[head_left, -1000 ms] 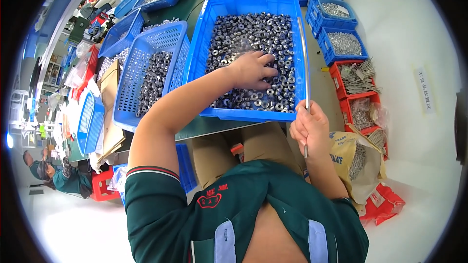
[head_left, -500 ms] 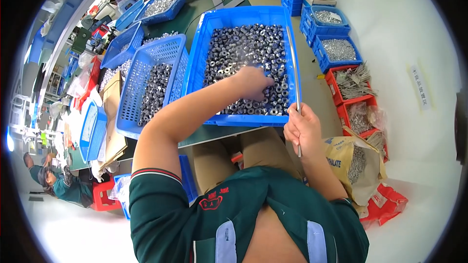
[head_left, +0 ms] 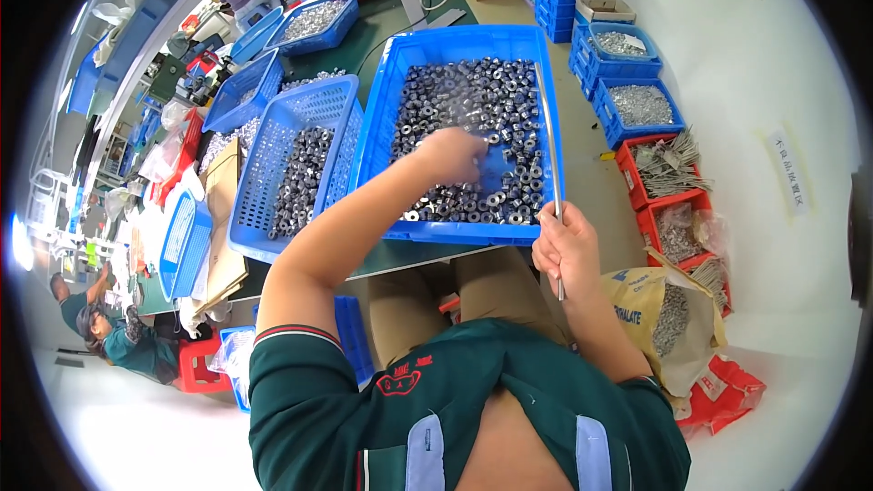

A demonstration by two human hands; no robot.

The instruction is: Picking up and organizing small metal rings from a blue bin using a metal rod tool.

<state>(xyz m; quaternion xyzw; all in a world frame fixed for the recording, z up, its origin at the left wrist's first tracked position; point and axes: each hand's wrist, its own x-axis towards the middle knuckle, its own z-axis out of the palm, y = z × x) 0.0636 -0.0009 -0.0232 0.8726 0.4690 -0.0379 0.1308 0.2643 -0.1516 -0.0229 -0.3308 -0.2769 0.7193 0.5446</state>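
A blue plastic tray (head_left: 373, 141) full of small metal rings (head_left: 464, 100) lies on the green table in front of me. My left hand (head_left: 450, 156) reaches into the near part of the tray and rests among the rings, blurred by motion; whether it holds any I cannot tell. My right hand (head_left: 566, 247) grips the lower end of a long thin metal rod (head_left: 547, 141) at the tray's near right corner. The rod runs up along the tray's right side.
A blue mesh basket (head_left: 282, 173) with dark rings sits left of the tray, more blue bins (head_left: 314, 23) behind it. Blue crates (head_left: 627, 100) and red bins (head_left: 668, 177) of metal parts stand on the floor at right, beside an open sack (head_left: 668, 318). Other people sit at far left.
My left hand has slid from the tray's right part toward its middle near edge. The right hand with the rod has stayed by the tray's corner. The view has shifted slightly.
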